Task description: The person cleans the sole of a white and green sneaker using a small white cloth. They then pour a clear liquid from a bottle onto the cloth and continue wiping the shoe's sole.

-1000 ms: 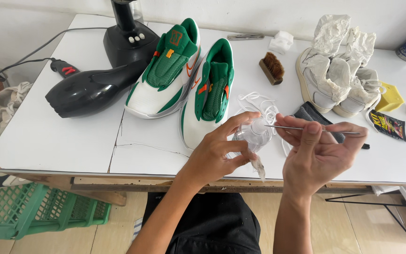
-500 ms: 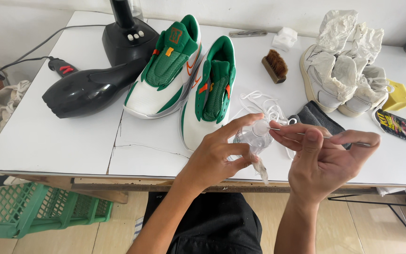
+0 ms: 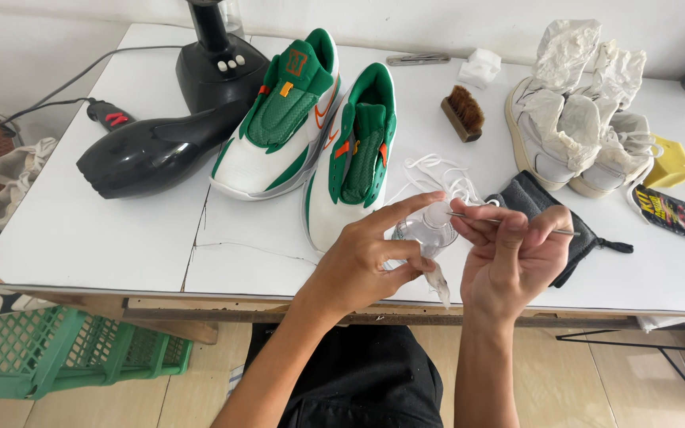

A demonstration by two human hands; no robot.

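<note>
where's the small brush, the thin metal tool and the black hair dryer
small brush [image 3: 463, 112], head view, on its brown bristles
thin metal tool [image 3: 473, 215], head view, on the bare shaft by the right hand's fingers
black hair dryer [image 3: 152, 150], head view, on the middle of its body

The two sneakers [image 3: 319, 131] are showing white sides with green tongues and linings, small orange tabs and an orange outline on the side, and they are sitting on a white table [image 3: 97, 230] beside a glossy black machine [image 3: 152, 150]. The brush [image 3: 463, 112] is showing brown bristles, next to white laces [image 3: 438, 170], a dark grey cloth [image 3: 537, 202], off-white crumpled shoes [image 3: 580, 119], a yellow sponge [image 3: 670, 164] and a black packet with yellow print [image 3: 666, 210]. A green crate [image 3: 57, 353] is showing a lattice pattern below the table.
</note>
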